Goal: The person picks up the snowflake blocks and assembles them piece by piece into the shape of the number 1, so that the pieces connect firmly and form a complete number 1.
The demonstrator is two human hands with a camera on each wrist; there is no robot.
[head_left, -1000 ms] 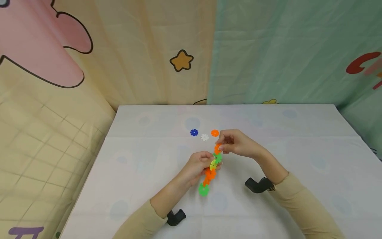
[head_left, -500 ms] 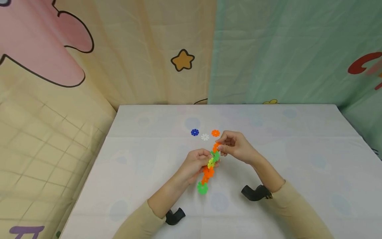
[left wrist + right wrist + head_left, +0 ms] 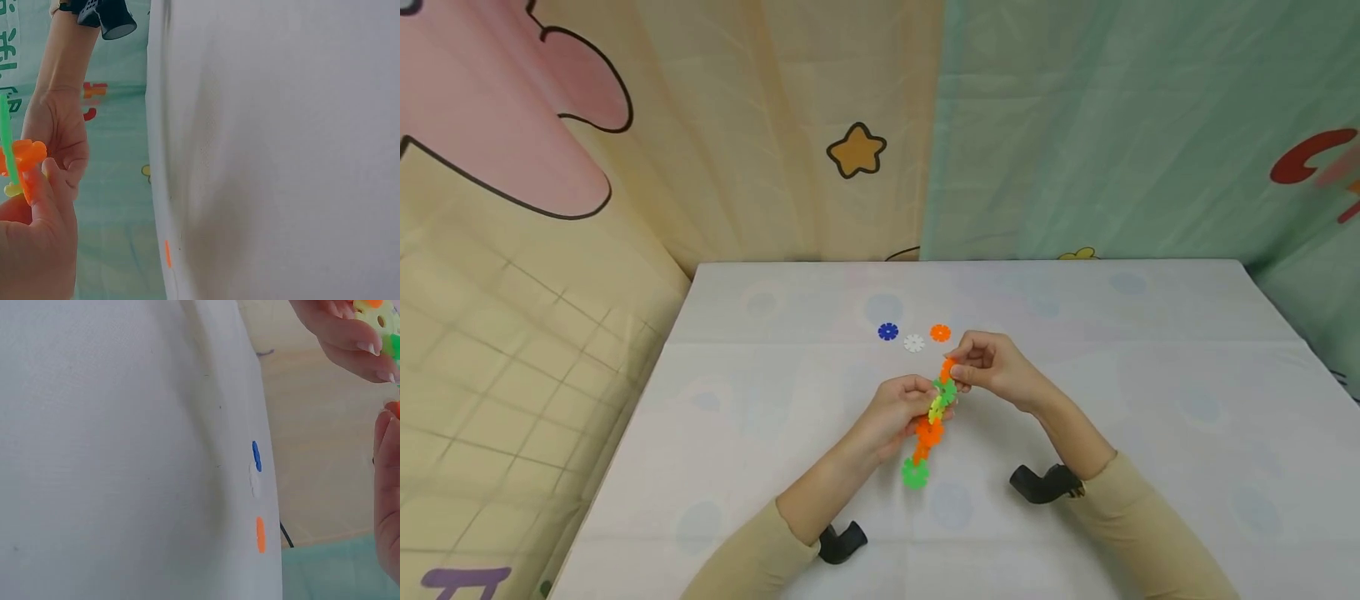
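A chain of slotted plastic snowflake discs runs between the hands in the head view, orange at the top, then green, yellow and orange, with a green disc [image 3: 915,473] at the lower end. My left hand [image 3: 893,417] grips the chain around its yellow disc [image 3: 936,409]. Thumb and fingers of my right hand [image 3: 997,369] pinch the top orange disc [image 3: 948,368], which meets the green disc [image 3: 947,391] below it. In the right wrist view, left-hand fingers [image 3: 350,340] lie behind the chain. Part of the chain is hidden by the fingers.
Beyond the hands, a blue disc [image 3: 888,332], a white disc [image 3: 913,342] and another orange disc [image 3: 940,332] lie flat on the white-covered table [image 3: 760,367]. Black curved pieces [image 3: 842,543] sit at both wrists. Printed curtains [image 3: 1045,125] stand behind the table's far edge.
The right hand and forearm have shifted slightly down and left since a second ago. Both hands keep their hold on the chain, and the loose discs have stayed put.
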